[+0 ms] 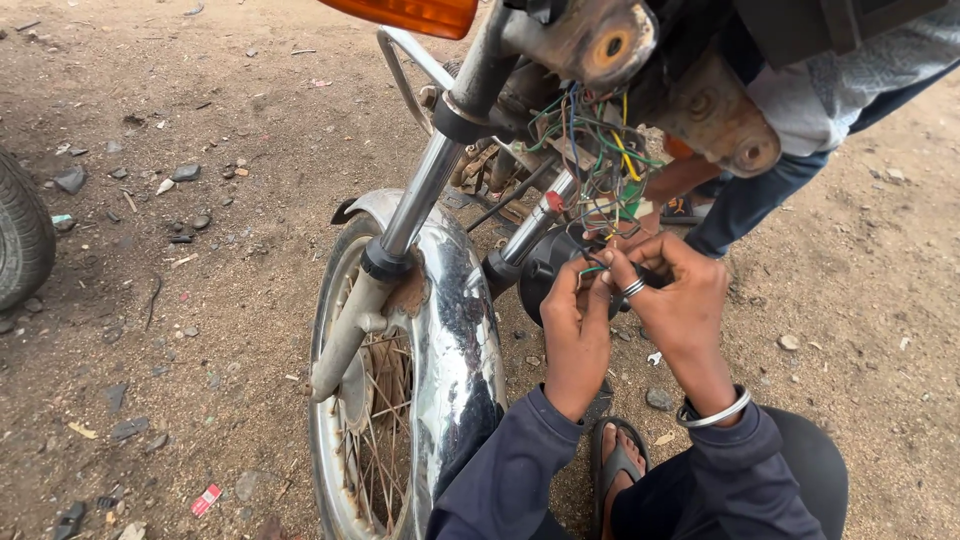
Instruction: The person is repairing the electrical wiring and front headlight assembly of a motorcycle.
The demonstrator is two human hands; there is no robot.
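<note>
Two hands work at one tangle of thin green, yellow, blue and black wires (600, 160) hanging below the motorcycle's headstock: the left hand (575, 325) and the right hand (680, 300) are pressed close together, fingertips pinching wire ends between them. The loose ends lie right at the fingertips, the bundle just above both hands, beside two chrome fork tubes (425, 190) and one chrome front mudguard (455, 330).
</note>
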